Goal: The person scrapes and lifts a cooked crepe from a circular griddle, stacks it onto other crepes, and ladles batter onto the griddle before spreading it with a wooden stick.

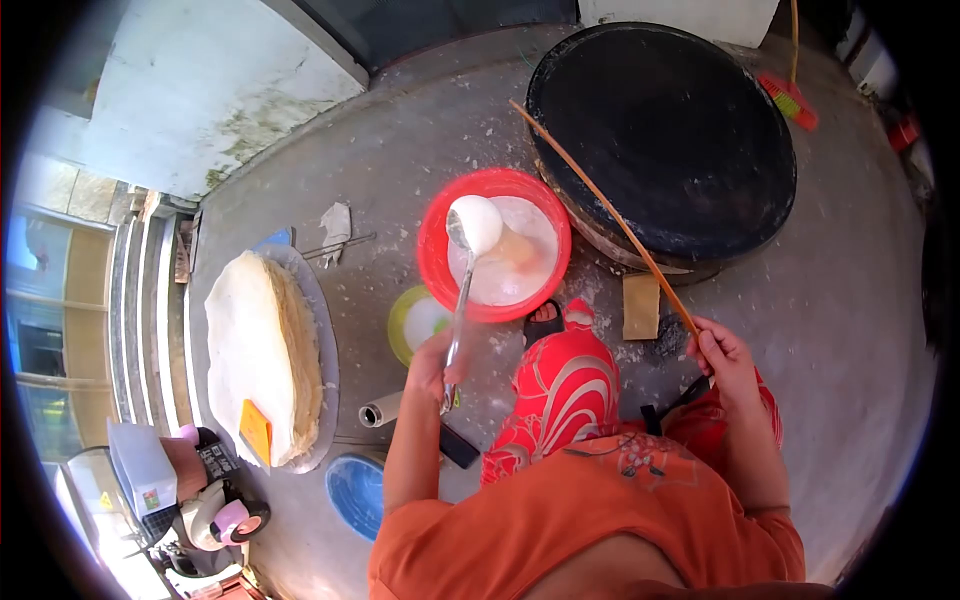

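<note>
Gripping one stick (602, 194), one ladle (465, 288) above one basin (432, 245)

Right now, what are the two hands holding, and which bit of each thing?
The left hand holds the ladle near the end of its handle; the right hand holds the long brown stick by its near end.

Red-bristled broom (788, 101) upper right on floor (840, 270); scooter (229, 519) lower left; whitish wall (210, 90), green-stained.
</note>
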### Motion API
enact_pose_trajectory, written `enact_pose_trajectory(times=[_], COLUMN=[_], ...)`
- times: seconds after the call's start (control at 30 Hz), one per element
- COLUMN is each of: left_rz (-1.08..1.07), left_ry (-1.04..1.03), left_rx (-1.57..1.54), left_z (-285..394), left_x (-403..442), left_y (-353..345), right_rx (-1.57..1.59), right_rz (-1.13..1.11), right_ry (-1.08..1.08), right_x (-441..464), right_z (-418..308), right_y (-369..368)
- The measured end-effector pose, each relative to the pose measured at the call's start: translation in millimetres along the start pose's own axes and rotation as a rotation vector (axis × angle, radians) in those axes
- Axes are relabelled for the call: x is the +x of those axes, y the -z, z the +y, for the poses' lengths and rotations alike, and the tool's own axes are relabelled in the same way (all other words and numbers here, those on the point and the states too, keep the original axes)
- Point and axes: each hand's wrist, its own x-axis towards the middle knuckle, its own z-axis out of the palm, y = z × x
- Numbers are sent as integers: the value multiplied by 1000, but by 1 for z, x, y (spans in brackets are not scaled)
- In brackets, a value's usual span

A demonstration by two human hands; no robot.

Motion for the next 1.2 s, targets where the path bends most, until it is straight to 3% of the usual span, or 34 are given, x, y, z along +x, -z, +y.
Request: enact_pose_trajectory(times=[0.27,0.47,0.6,0.67,0.73,1.0,1.2], left_rz=[-19,-31,56,-24,-90,45,157], left_ry=[-293,-558,-554,-505,-511,-538,-545], left_rx=[218,336,218,271,290,451,436], left_z=[35,59,63,66,63,37,12], left_x=[-55,-41,10,36,71,178,210], left_y=[-51,-112,-164,-186,-199,-227,-223], right_rx=[-25,-148,-406,-486,-758,-881,-938], right_rz=[-66,7,135,180,335,279,224], right_ry=[-55,154,227,227,572,641,679], right_x=[0,18,33,43,54,117,178], right_z=[-15,-16,-25,-29,-37,-62,-58], right_y=[26,40,48,51,45,39,18])
